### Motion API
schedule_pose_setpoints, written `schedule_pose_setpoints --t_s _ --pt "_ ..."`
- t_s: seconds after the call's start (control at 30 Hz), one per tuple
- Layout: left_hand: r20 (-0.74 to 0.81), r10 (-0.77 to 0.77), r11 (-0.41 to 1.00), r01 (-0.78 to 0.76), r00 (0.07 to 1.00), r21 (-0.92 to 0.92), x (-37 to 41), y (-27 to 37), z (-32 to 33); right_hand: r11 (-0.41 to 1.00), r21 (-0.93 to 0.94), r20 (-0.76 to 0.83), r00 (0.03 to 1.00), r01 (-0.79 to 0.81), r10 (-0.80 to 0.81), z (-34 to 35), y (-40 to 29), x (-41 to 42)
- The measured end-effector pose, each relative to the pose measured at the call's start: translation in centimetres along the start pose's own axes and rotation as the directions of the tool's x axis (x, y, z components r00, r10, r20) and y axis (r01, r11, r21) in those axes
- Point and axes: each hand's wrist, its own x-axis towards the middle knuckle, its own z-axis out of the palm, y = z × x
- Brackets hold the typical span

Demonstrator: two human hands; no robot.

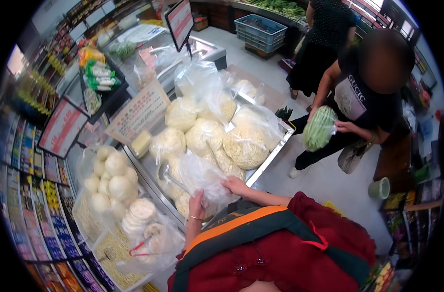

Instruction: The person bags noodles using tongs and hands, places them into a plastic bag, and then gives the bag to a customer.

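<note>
My left hand (197, 205) and my right hand (236, 186) each grip an edge of a clear plastic bag (207, 175), which spreads between them over the metal tray's near side. What the bag contains, if anything, I cannot tell. A metal ladle (164, 171) lies just left of it, its handle partly behind the plastic. Bagged noodles (245, 147) fill the metal tray (271, 156) beyond my hands. To the left are round white buns or dough balls (116, 163) in plastic, a stack of flat white rounds (142, 210) and red-handled tongs (137, 249).
A person (371, 80) stands across at the right, holding a bagged green vegetable (319, 128); another person (324, 40) is behind. Price signs (63, 126) stand around the counter. A blue crate (261, 33) sits on the floor, and a white tub of sprouts or noodles (116, 255) is at lower left.
</note>
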Motion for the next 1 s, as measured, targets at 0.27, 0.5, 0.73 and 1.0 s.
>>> schedule_pose_setpoints --t_s 0.27,0.5,0.73,1.0 --pt "-0.286 0.024 0.995 -0.049 0.958 -0.082 2.1 -0.2 -3.8 0.976 0.202 -0.192 0.973 -0.086 0.126 -2.6 1.0 -0.3" --pt "-0.473 0.274 0.959 -0.276 0.837 0.067 0.5 4.9 -1.8 0.987 0.143 -0.247 0.963 -0.072 0.106 -3.5 -0.5 -0.1" --pt "-0.618 0.314 0.854 -0.499 0.721 -0.149 -1.1 9.6 -11.0 0.906 0.423 -0.208 0.971 -0.016 0.114 -2.5 -1.2 -0.8" --pt "-0.336 0.556 0.649 -0.649 0.760 -0.396 -8.7 13.8 -18.8 0.944 0.278 -0.187 0.953 -0.180 0.237 -1.6 3.4 -2.9"
